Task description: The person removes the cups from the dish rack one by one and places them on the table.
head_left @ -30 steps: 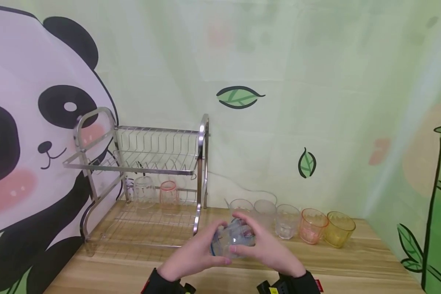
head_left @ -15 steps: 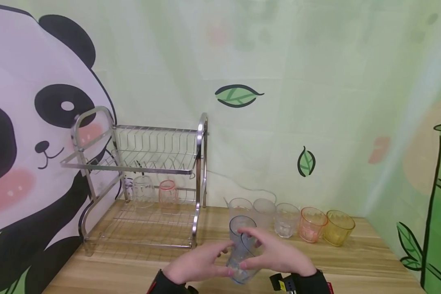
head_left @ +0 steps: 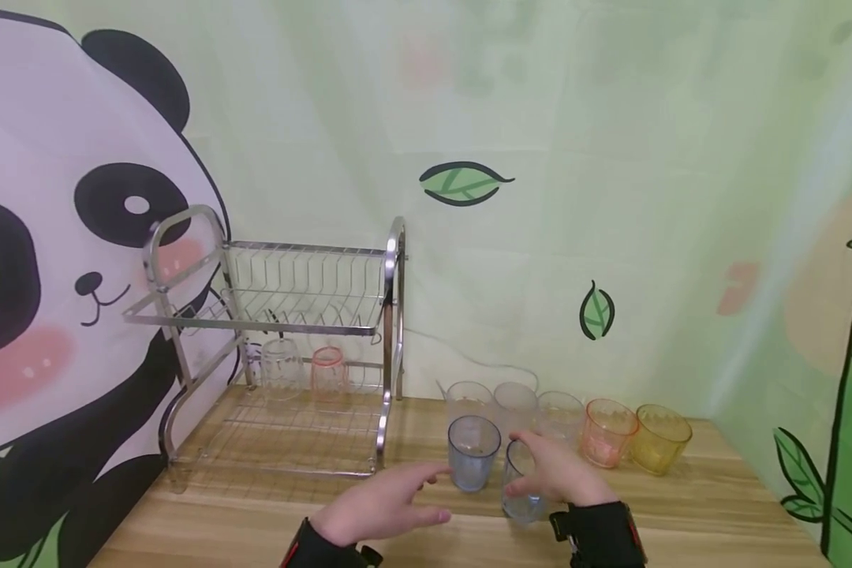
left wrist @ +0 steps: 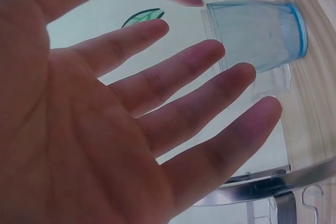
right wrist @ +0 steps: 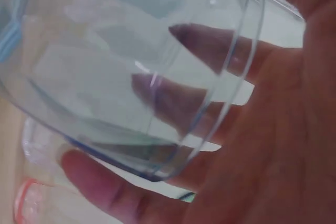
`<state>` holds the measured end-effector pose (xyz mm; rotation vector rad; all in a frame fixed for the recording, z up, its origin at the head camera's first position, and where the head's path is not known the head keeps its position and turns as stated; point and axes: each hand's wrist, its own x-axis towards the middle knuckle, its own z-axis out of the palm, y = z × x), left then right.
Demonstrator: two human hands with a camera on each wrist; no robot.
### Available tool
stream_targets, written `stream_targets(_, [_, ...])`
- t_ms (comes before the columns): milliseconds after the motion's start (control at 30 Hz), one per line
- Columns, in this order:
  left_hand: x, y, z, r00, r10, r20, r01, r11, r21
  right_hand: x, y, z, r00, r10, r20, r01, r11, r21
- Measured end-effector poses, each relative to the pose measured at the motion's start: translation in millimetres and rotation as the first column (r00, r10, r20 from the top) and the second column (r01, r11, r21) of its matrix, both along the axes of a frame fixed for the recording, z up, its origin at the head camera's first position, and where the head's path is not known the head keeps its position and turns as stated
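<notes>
My right hand (head_left: 566, 475) holds a clear, blue-tinted glass tumbler (head_left: 522, 505) low over the table or on it; I cannot tell which. In the right wrist view its fingers (right wrist: 100, 182) go round the side of that tumbler (right wrist: 105, 66). Left of it another blue tumbler (head_left: 472, 467) stands upright, rim up, free of both hands. My left hand (head_left: 383, 505) is just left of this second tumbler, fingers spread and holding nothing. The left wrist view has the bare palm (left wrist: 89, 129) in front, with the blue tumbler (left wrist: 257, 35) beyond the fingertips.
Behind stands a row of tumblers: several clear ones (head_left: 559, 410), a pink one (head_left: 607, 442) and a yellow one (head_left: 660, 446). At left is a two-tier metal dish rack (head_left: 386, 355), with a clear glass (head_left: 281, 371) and a pink glass (head_left: 328, 375) on its lower tier.
Earlier both hands held blue glass between them. One blue tumbler now stands by itself on the table; my right hand has carried the other to the right, and the left hand has let go.
</notes>
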<state>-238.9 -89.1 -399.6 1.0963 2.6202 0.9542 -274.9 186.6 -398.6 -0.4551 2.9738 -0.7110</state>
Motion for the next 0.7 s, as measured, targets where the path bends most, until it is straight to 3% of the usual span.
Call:
stream_targets(300, [1.1, -1.3, 0.3, 0.999, 0.029, 0.020, -0.029, 1.000, -0.012, -23.9, -4.5, -16.2, 0.999, -0.040, -0.031, 0.042, 0.998, 0.050])
stream_targets(533, [0.9, -6.9, 2.0, 0.997, 0.054, 0.054, -0.053, 0.998, -0.014, -29.4, -6.2, -21.0, 0.991, -0.083, -0.101, 0.092, 0.992, 0.091])
stream_targets(700, [2.1, -18.6, 9.3, 0.994, 0.090, 0.057, -0.091, 0.996, 0.003, -30.5, -7.3, -23.5, 0.987, -0.105, -0.123, 0.116, 0.990, 0.085])
